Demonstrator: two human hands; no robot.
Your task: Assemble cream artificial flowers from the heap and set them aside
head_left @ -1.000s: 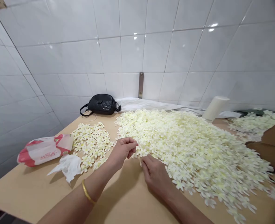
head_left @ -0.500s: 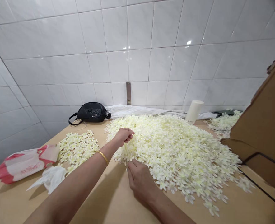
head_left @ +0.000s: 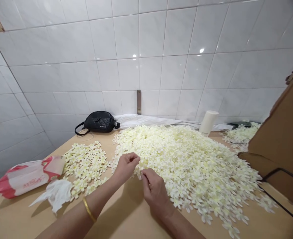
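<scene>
From here I see a broad, mounded heap of cream-white flowers (head_left: pixel 186 162) with pale yellow centres around five o'clock, its edges thinning to single blooms (head_left: pixel 230 229); a smaller, flatter patch (head_left: pixel 87 162) spreads near it at eight o'clock, and another cluster (head_left: pixel 239 134) lies past three, partly hidden from me

Since half a second ago, the left hand (head_left: pixel 126 166) is drawing back from above the flower pile (head_left: pixel 191 159) toward the tabletop's (head_left: pixel 126 220) near edge, bringing the gold bracelet (head_left: pixel 88 210) along and coming closer to the right hand (head_left: pixel 155 189).
</scene>
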